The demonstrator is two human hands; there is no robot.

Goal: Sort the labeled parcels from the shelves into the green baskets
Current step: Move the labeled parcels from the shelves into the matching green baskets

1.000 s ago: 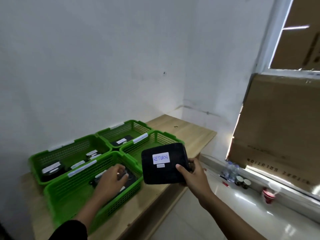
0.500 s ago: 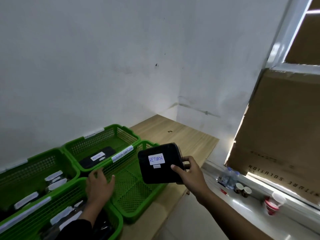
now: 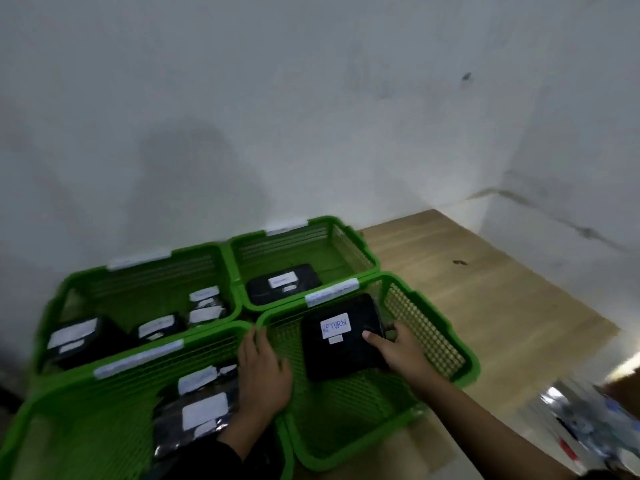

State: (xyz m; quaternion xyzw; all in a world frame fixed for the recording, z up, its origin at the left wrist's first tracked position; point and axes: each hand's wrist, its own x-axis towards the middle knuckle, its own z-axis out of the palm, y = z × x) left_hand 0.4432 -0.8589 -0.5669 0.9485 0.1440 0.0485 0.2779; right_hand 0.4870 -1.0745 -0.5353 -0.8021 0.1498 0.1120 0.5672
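The left hand [image 3: 263,372] rests flat on the rims between the near baskets, grip empty. The right hand [image 3: 403,351] holds the RETURN parcel [image 3: 341,336] tilted inside the near-right basket [image 3: 460,348]. Judged risk: early release lets it slide against the far wall.

— What's behind it all?
— A white wall [image 3: 311,116], scuffed and grey in patches, with a small dark mark [image 3: 466,76] high on the right. It meets a second wall [image 3: 581,150] at a corner, where a dark streak [image 3: 554,216] slants down.
— And underneath?
— A light wooden tabletop [image 3: 467,289], bare on the right, with one small dark speck [image 3: 459,262] on it.
— Lower right?
— Blurred, shiny clutter [image 3: 588,424]; I can't tell what it is.
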